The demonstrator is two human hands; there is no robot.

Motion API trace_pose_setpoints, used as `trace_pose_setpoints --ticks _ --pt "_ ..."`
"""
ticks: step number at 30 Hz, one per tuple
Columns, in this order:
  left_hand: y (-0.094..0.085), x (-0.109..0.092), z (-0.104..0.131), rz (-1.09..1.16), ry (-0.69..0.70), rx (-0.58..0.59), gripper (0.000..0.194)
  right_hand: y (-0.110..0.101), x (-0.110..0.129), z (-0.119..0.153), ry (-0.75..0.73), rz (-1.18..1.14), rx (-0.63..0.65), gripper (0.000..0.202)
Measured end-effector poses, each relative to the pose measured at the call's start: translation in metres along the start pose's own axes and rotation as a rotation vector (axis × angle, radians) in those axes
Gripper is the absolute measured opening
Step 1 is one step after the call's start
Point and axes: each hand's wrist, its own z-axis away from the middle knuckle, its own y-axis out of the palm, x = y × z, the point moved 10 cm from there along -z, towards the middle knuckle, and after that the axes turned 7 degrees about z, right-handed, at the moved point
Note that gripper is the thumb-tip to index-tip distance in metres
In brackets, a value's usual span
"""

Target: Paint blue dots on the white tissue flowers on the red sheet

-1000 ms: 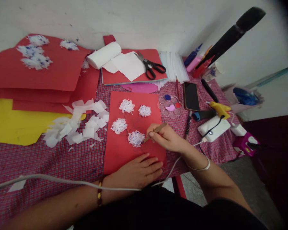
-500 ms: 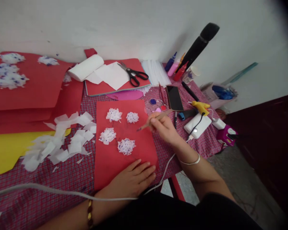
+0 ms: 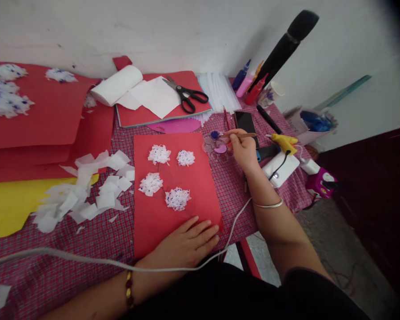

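Note:
My right hand is closed around a slim wooden paintbrush, its tip at the blue paint in a clear palette. Pink paint fills another well of that palette. Flat on the lower part of a red paper sheet lies my left hand, fingers spread. Several crumpled white tissue flowers with blue specks sit on the sheet; the lowest flower is above my left fingers. Faint dark lines run between them.
Torn white paper pieces lie left of the sheet. Behind it are black scissors, a tissue roll and paint bottles. A yellow glue gun and white power bank stand right. A white cable crosses in front.
My right hand has moved right and away from me with the paintbrush, from above the red sheet to the palette. The left hand stays flat on the sheet. The view has shifted slightly.

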Motion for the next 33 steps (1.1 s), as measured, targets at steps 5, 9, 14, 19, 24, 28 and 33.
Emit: trace_pose_setpoints --ticks 5,9,14,19,24,28,33 --pt "-0.001 0.000 -0.002 0.035 -0.015 0.041 0.039 -0.010 0.022 0.011 -0.012 -0.180 -0.055 0.020" --pt "-0.003 0.000 -0.001 0.059 -0.022 0.041 0.039 0.035 0.054 0.041 0.004 -0.308 0.445 0.025" --pt "-0.005 0.001 -0.001 0.054 -0.035 0.031 0.038 0.079 0.088 0.094 -0.077 -0.297 0.919 0.029" --pt "-0.003 0.000 -0.001 0.055 -0.027 0.055 0.039 0.096 0.096 0.106 -0.153 -0.294 0.962 0.031" --pt "-0.001 0.001 -0.001 0.052 -0.030 0.064 0.039 0.102 0.097 0.109 -0.177 -0.276 0.970 0.028" --pt "0.000 0.001 -0.001 0.041 -0.031 0.062 0.039 0.097 0.100 0.105 -0.217 -0.236 0.936 0.030" --pt "-0.001 0.001 0.000 0.049 -0.031 0.059 0.040 0.084 0.093 0.092 -0.145 -0.267 0.833 0.028"
